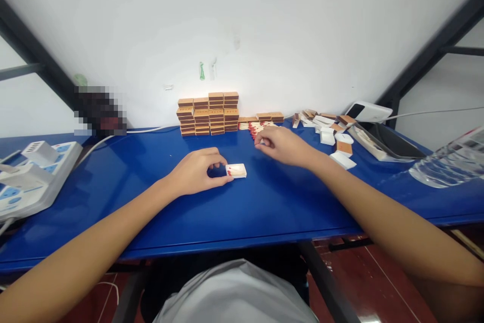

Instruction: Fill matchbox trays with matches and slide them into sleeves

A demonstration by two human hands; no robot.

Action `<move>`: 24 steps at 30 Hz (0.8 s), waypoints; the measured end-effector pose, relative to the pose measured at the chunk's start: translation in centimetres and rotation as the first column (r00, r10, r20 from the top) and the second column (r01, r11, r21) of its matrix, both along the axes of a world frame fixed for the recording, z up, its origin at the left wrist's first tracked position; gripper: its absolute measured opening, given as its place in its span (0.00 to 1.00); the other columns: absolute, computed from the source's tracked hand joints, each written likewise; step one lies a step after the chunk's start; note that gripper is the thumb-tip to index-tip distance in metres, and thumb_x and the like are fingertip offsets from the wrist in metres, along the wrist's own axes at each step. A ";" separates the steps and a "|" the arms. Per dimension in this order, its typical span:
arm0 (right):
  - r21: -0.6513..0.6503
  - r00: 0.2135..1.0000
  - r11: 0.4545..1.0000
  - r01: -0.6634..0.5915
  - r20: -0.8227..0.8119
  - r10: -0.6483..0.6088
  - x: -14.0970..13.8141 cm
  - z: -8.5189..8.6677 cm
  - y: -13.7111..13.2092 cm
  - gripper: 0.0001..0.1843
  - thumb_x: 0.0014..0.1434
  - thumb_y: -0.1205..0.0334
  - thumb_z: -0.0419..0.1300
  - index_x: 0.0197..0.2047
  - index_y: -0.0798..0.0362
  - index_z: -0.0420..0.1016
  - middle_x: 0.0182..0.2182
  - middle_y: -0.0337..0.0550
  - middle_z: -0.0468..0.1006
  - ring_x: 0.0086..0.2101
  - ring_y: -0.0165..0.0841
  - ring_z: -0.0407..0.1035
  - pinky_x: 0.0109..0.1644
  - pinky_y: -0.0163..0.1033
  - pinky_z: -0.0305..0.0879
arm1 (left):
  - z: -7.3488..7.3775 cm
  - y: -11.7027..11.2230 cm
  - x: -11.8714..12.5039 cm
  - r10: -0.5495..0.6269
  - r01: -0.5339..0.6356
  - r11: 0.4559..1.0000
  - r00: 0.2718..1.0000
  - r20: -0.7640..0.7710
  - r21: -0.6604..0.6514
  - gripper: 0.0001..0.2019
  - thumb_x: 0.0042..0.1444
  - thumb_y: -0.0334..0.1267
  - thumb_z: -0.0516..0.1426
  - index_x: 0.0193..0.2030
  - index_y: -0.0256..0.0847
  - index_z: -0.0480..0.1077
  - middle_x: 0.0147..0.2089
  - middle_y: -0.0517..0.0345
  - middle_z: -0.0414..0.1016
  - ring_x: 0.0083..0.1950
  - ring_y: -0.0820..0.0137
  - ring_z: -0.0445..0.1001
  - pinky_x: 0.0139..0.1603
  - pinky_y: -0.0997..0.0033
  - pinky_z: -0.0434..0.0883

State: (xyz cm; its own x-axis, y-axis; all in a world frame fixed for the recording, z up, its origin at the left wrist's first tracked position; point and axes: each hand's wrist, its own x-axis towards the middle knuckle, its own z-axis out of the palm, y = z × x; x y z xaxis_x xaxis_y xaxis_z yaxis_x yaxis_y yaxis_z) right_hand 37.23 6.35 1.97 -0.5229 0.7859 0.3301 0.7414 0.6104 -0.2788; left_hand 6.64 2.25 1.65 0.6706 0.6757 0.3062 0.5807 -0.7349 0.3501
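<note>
Looked down on a blue table [264, 202]. Found the left hand [196, 169] just left of centre, curled narrow, thumb and forefinger nipping the 9 o'clock end of an open matchbox tray [237, 171], white and lying flat, with red match heads showing at that same end. Found the right hand [282, 145] at 1 o'clock from the tray, fingers bunched tight on what looked like a few loose matches [254, 129] at the near edge of their heap; could not tell how many. Judged the filling best done by keeping the tray pinned flat, carrying the sticks parallel with heads toward 9 o'clock, and laying them in rather than dropping them. Noted at 12 o'clock, against the wall, a stack of closed matchboxes [208, 114]. Noted at 2 o'clock a scatter of empty trays and sleeves [327, 129], then a white power strip [368, 142] and a dark tablet [393, 142]. Noted at 3 o'clock some crinkled clear plastic [449, 164], and at 9 o'clock, well apart, a multi-socket block [34, 177]. Judged the scatter, close by the right wrist, the likeliest thing to be knocked.
</note>
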 end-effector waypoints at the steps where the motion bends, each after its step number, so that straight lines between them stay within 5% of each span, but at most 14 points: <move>1: 0.013 0.999 0.999 0.038 0.024 -0.038 0.9 -0.1 0.7 0.07 0.65 0.65 0.61 0.40 0.54 0.82 0.33 0.45 0.78 0.33 0.36 0.68 0.39 0.39 0.57 | 0.0 0.0 0.0 -0.002 0.002 1.000 1.000 -0.002 0.002 0.15 0.64 0.52 0.67 0.49 0.44 0.82 0.41 0.57 0.77 0.38 0.69 0.75 0.38 0.68 0.69; 6: -0.034 0.995 0.997 0.068 0.078 -0.065 3.4 -0.9 2.9 0.10 0.65 0.66 0.61 0.43 0.54 0.85 0.35 0.48 0.80 0.32 0.35 0.69 0.38 0.38 0.58 | 0.2 0.0 -0.1 -0.009 0.009 1.000 1.000 -0.019 0.011 0.16 0.64 0.52 0.66 0.49 0.43 0.82 0.41 0.57 0.77 0.38 0.69 0.74 0.38 0.68 0.69; 24: -0.032 0.996 0.998 0.050 0.070 -0.047 2.6 -2.0 3.5 0.09 0.69 0.62 0.58 0.41 0.54 0.80 0.36 0.48 0.80 0.33 0.36 0.69 0.38 0.39 0.57 | 0.1 0.0 0.0 -0.004 0.004 1.000 1.000 -0.031 0.008 0.16 0.65 0.53 0.66 0.50 0.44 0.82 0.41 0.57 0.77 0.37 0.68 0.75 0.37 0.67 0.69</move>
